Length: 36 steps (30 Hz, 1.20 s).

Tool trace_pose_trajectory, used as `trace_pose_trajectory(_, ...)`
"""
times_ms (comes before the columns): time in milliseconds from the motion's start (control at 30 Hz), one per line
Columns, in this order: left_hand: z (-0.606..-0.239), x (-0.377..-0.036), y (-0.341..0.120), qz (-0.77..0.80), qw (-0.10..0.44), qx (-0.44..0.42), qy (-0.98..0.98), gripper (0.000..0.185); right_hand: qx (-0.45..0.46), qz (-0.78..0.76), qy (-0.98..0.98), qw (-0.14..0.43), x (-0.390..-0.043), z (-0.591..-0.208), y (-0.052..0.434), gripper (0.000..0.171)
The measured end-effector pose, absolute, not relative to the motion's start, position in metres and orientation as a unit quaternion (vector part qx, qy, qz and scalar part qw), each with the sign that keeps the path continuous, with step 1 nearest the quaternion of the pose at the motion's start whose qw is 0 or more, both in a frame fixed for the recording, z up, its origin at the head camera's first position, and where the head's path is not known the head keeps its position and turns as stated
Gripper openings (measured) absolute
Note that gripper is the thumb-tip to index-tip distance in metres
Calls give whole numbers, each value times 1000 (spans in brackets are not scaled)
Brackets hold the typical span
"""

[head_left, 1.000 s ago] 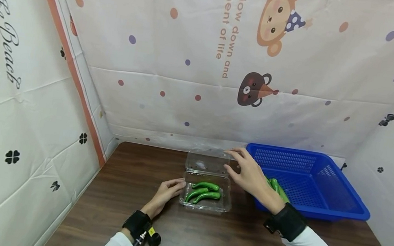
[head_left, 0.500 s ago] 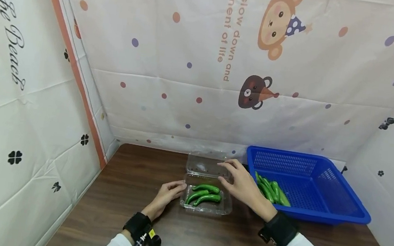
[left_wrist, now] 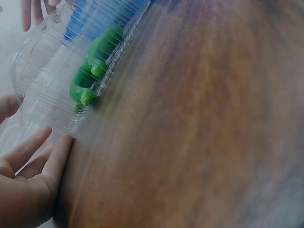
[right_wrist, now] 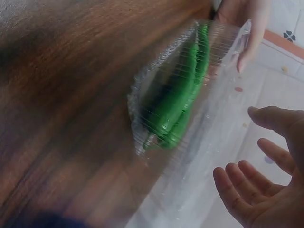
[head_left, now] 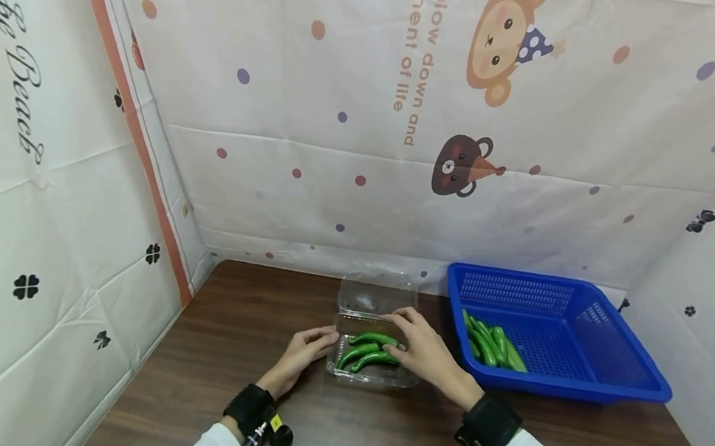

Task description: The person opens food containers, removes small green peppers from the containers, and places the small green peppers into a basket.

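A clear plastic clamshell box (head_left: 405, 382) sits on the table with its lid (head_left: 371, 300) folded back. Three green chili peppers (head_left: 371, 359) lie in its base; their stem ends (left_wrist: 88, 97) show through the ribbed wall in the left wrist view. My left hand (head_left: 303, 354) touches the box's left side, fingers fairly straight. Over the right part of the base is my right hand (head_left: 427, 351), its thumb and fingers spread apart with nothing between them. In the right wrist view that hand (right_wrist: 266, 180) appears beside the box, away from the chili peppers (right_wrist: 173, 104).
To the right stands a blue plastic basket (head_left: 623, 352) with several green chili peppers (head_left: 490, 346) at its left end. A printed white cloth (head_left: 307, 194) hangs behind and at both sides of the brown wooden table (head_left: 239, 313).
My right hand has moved left and nearer, from beside the lid to over the base, and the basket's chili peppers have come into view. My left hand has stayed at the box.
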<state>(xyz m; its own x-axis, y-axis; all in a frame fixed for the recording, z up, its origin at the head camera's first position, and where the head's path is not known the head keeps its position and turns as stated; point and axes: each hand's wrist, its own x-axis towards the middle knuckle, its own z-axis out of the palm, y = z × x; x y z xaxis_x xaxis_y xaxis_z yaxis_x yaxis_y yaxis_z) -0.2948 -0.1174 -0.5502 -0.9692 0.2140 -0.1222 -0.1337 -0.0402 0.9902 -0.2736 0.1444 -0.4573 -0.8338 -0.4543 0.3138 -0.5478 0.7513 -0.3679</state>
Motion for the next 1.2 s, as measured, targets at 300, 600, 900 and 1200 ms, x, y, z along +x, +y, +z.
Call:
trace_pose_trajectory(300,-550,-294,-119,725,118,28,678,52,279,235,-926,98,-273,-473,144,55)
trace_pose_trajectory(600,-550,-294,-119,723,120,27,679,52,277,238,-927,84,-275,-480,144,56)
trace_pose_trajectory(900,-551,-293,-119,721,120,29,682,51,270,230,-935,21,-280,-487,141,59)
trace_pose_trajectory(1200,-549,-294,-119,718,122,29,684,53,244,220,-944,3,-285,-490,131,57)
